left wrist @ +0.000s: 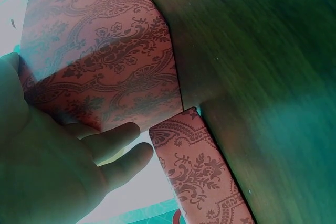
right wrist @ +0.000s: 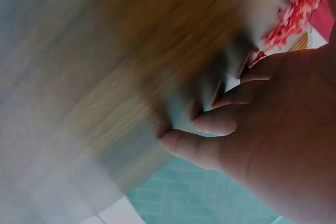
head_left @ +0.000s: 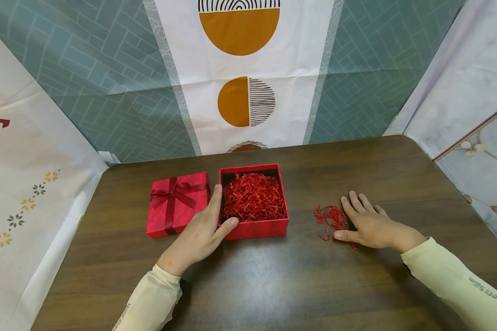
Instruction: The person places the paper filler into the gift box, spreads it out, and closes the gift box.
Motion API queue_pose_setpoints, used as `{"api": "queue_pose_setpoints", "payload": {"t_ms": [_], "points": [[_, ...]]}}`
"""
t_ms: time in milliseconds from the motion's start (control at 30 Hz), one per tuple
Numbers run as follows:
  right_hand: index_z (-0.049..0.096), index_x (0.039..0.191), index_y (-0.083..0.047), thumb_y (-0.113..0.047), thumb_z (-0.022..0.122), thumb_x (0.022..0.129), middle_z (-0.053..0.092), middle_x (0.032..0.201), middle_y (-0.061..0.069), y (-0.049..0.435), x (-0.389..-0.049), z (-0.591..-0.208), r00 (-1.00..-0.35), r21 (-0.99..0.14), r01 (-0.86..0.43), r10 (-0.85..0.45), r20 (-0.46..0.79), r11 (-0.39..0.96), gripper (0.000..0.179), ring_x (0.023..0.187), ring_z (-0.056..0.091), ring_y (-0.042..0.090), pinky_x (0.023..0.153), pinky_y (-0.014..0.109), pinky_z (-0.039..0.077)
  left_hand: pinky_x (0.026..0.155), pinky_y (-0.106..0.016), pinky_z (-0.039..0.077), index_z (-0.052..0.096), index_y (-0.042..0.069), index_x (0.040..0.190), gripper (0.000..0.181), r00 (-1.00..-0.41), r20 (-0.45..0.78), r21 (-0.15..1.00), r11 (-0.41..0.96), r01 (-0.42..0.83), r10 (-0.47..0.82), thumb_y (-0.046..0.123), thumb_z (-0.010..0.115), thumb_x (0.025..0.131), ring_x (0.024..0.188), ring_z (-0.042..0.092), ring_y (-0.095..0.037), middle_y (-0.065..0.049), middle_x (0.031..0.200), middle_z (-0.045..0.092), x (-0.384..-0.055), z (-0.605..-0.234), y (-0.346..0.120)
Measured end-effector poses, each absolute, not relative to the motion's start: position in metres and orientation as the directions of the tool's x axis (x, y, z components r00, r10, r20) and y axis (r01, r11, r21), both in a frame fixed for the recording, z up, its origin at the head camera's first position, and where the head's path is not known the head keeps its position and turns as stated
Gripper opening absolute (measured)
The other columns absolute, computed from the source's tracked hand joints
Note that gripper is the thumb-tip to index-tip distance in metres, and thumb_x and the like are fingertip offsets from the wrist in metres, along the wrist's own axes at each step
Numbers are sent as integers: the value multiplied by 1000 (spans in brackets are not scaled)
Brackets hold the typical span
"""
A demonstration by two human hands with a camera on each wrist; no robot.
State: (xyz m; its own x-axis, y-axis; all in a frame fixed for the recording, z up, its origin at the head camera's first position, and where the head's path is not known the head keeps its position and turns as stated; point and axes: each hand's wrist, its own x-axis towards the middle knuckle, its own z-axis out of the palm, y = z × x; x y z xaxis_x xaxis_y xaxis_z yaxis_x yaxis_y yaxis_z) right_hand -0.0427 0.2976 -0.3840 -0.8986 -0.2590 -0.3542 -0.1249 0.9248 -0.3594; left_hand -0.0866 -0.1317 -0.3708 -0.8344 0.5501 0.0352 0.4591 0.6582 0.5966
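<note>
We're resting our left hand [head_left: 199,235], thumb wide of straight fingers, at the patterned square red cardboard box [head_left: 257,229] mid-frame, and spreading our right hand [head_left: 368,227], fingers wide, by the thin red paper shreds [head_left: 334,216] right of centre.

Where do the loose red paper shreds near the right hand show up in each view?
Head: right of center, the loose red shreds lie just left of the right hand.
Left wrist: not in it.
Right wrist: upper right corner, the shreds above the hand.
Shared landmark: the brown tabletop, visible in all three.
</note>
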Motion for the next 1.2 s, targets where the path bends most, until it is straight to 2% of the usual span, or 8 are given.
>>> {"api": "queue_pose_setpoints", "payload": {"t_ms": [167,300,433,567,733,833,1033,1200], "points": [[5,157,10,-71,53,92,-3,159,38,299,-34,-384,-904,-338,-54,-189,-383,940,115,144,0,58,100,82,12,115,-53,28,-1,4,162,93,-831,42,597,653,466,554,57,48,103,149,21,-34,-12,168,1,-87,-371,-132],[6,157,11,-82,47,86,-3,156,44,298,-22,-389,-906,-217,10,-83,-415,976,124,141,3,62,89,88,19,115,-53,28,-1,4,162,94,-831,39,598,654,464,555,56,49,102,149,20,-34,-13,168,2,-85,-370,-132],[10,160,0,-84,43,86,3,149,52,281,-18,-387,-908,-128,-13,-66,-414,992,118,136,11,68,79,87,30,115,-53,27,-2,5,162,94,-837,30,599,661,452,546,56,49,102,149,19,-34,-13,168,1,-83,-370,-135],[5,163,-12,-82,42,88,5,146,55,276,-21,-378,-896,-137,-37,-94,-434,990,109,134,13,71,77,82,38,115,-53,28,-2,6,162,93,-841,30,600,663,447,540,57,48,102,149,20,-34,-13,168,2,-85,-370,-135],[-7,163,-20,-75,62,81,1,154,47,303,-16,-375,-879,-289,-47,-177,-443,956,120,137,6,68,87,86,25,115,-53,28,-3,7,162,93,-836,33,603,656,454,548,60,45,102,149,21,-33,-12,168,2,-86,-370,-131],[-10,163,-23,-73,71,72,1,157,42,316,-10,-380,-885,-302,-67,-197,-422,951,132,139,6,66,91,86,19,114,-54,28,-2,7,162,92,-830,41,603,649,464,556,60,45,103,149,21,-33,-12,168,2,-86,-370,-130],[-6,163,-14,-83,66,65,-1,159,39,309,-15,-391,-918,-238,-160,-233,-322,958,140,141,9,62,92,83,24,115,-54,28,-2,5,162,93,-835,33,609,651,453,550,57,47,103,149,20,-34,-13,168,1,-85,-370,-132],[-4,163,-11,-84,66,65,-3,161,36,302,-35,-391,-922,-233,-192,-257,-290,953,141,145,7,57,94,84,21,115,-54,27,-3,6,162,92,-835,34,609,651,454,550,57,47,103,149,19,-33,-13,168,1,-85,-369,-131]]}}
